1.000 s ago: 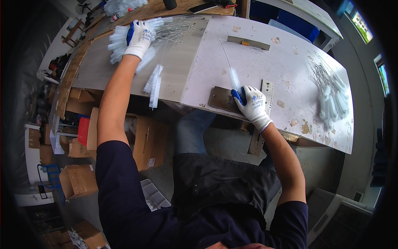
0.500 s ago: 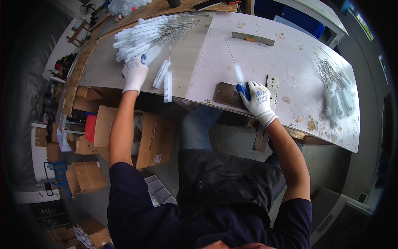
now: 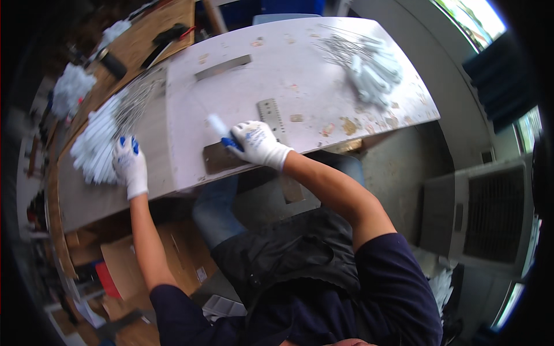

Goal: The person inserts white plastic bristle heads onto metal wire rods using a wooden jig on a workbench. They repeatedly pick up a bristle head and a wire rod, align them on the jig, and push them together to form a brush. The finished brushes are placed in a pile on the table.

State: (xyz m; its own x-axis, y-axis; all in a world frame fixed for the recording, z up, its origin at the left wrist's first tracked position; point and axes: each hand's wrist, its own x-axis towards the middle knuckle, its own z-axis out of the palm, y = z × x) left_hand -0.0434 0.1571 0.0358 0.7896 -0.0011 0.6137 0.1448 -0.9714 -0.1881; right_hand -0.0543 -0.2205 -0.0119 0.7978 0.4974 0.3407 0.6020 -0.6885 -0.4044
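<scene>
My right hand (image 3: 258,142), in a white glove with blue-coated fingers, is closed on a white-bristled bottle brush (image 3: 217,124) above a dark metal plate (image 3: 218,158) at the table's near edge. The brush's thin wire stem points away and is blurred. My left hand (image 3: 130,165), gloved alike, lies against the right side of a pile of white bottle brushes (image 3: 95,151). Its blue fingertips are apart, and no brush shows between them. The pile's wire stems (image 3: 137,104) fan out toward the far side.
Beside my right hand a perforated metal strip (image 3: 270,115) lies on the table (image 3: 231,95). Farther back is a metal bar (image 3: 224,67). More brushes (image 3: 372,78) are heaped at the far right. An open cardboard box (image 3: 173,245) stands below the near edge.
The view has swung right, so the table appears shifted left. My left hand has moved from the pile's near end to its right side, where two loose brushes lay. My right hand keeps its brush.
</scene>
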